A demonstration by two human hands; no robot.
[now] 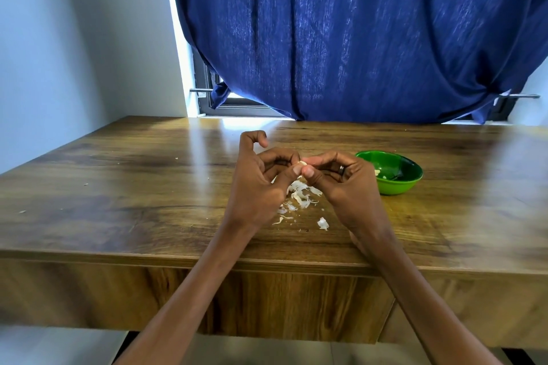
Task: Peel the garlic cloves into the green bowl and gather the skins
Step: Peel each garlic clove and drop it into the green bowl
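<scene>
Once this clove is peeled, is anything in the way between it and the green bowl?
Nothing visible. The garlic clove is pinched between the left hand and the right hand above the table. The green bowl sits just past the right hand, with open tabletop between. The skins lie below the hands, off that path.

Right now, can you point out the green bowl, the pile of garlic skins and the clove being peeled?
green bowl (pixel 398 188): head view, front outer wall.
garlic skins (pixel 299 194): head view, middle of the pile on the table.
garlic clove (pixel 302 163): head view, pale tip showing between both hands' fingertips.
</scene>
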